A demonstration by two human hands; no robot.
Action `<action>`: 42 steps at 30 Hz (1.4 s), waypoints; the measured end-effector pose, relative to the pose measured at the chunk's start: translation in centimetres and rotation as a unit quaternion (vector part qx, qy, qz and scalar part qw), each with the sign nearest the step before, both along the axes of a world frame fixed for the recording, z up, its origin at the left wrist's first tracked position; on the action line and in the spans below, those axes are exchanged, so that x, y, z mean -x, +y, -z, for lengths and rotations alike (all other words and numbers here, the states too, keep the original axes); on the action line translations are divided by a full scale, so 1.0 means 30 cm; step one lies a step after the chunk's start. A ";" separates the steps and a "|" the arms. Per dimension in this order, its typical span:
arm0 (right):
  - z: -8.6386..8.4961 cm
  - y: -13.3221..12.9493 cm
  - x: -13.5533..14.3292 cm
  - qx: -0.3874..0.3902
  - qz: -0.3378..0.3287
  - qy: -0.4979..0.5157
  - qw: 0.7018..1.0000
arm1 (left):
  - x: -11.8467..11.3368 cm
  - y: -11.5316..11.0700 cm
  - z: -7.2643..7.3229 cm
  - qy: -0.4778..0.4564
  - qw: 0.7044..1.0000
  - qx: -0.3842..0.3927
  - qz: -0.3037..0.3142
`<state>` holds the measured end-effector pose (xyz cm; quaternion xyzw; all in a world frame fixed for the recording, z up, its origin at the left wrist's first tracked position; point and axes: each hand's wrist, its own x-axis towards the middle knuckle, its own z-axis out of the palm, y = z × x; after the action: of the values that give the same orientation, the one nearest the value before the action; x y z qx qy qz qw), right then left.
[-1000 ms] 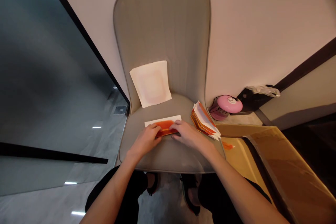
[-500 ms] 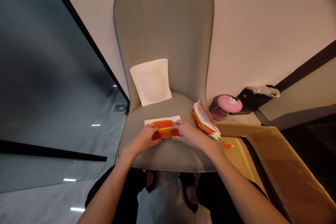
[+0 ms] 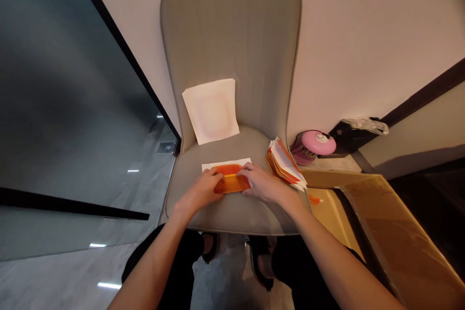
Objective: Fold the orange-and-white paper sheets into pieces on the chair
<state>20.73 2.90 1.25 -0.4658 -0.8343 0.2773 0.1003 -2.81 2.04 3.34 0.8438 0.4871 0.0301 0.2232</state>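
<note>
A sheet of orange-and-white paper lies on the front of the grey chair seat, partly folded over, with a white strip along its far edge. My left hand grips its left end, thumb on top and fingers curled. At the right end, my right hand pinches the fold the same way. Close to my right hand, a stack of folded orange-and-white papers rests at the seat's right edge. Behind, a stack of white sheets with a pale square tint leans against the backrest.
The grey chair stands against a pale wall. To its right is an open cardboard box, with a pink round-topped object and a black box behind. A dark glass panel runs along the left.
More of the near orange flap shows between my hands, and my fingers have shifted slightly along the fold. The whole view has moved a little; the paper stacks stay in place.
</note>
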 end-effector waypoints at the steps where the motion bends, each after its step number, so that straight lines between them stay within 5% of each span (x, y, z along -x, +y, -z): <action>1: -0.001 0.001 -0.001 -0.001 -0.002 0.000 1.000 | 0.003 0.000 0.000 -0.001 1.000 -0.002 0.005; 7: 0.017 0.020 -0.029 0.006 -0.020 0.074 0.997 | 0.017 0.014 -0.038 -0.073 0.997 0.023 0.031; 13: 0.019 0.029 -0.026 -0.004 0.004 0.106 0.994 | 0.014 0.016 -0.071 -0.084 0.995 0.057 -0.025; 21: -0.006 0.019 -0.036 0.028 0.026 0.095 0.995 | 0.039 0.020 -0.054 -0.082 0.995 0.049 -0.026; 31: -0.041 -0.025 0.006 -0.049 0.083 0.054 0.994 | 0.020 0.026 -0.042 -0.061 0.996 0.034 -0.060; 37: -0.098 -0.133 0.093 -0.134 0.067 0.078 0.986 | 0.012 0.026 -0.014 -0.008 0.990 0.024 -0.142; 42: -0.031 -0.231 0.169 -0.105 0.051 0.005 0.993 | 0.007 0.033 0.011 0.012 0.986 0.021 -0.165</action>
<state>15.66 -4.04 2.19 -0.4931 -0.8337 0.1852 0.1662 -3.01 3.01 3.00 0.7475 0.6227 0.0458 0.2266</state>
